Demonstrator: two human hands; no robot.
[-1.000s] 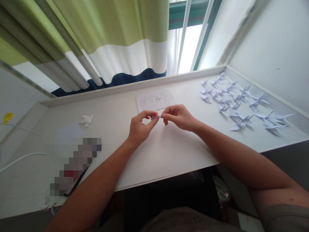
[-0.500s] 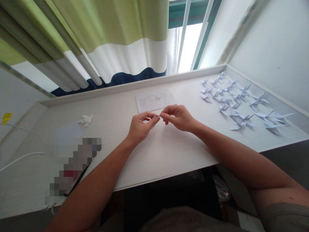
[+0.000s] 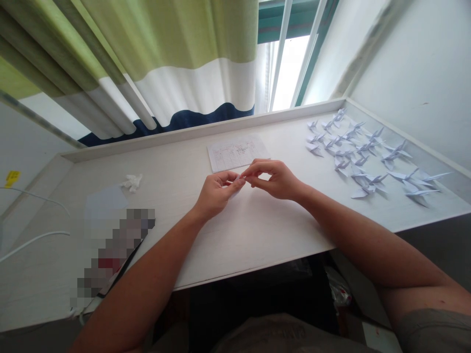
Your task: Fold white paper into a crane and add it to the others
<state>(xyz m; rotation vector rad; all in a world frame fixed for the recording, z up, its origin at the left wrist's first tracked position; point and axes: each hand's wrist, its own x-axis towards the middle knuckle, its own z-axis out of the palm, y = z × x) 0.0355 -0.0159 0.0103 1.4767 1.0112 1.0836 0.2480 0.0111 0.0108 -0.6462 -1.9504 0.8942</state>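
Both hands pinching small folded paper above desk: left hand and right hand closed on it. Since a second ago, I see fingers regripped, hands nudged closer. Finished cranes off right, printed sheet just behind.

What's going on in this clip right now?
A person sits at a white desk by a window and pinches a small folded piece of white paper between both hands, the left hand and right hand meeting at the fingertips above the desk. To the right lies a group of finished paper cranes. A printed sheet lies just beyond the hands, and a crumpled scrap sits to the left.
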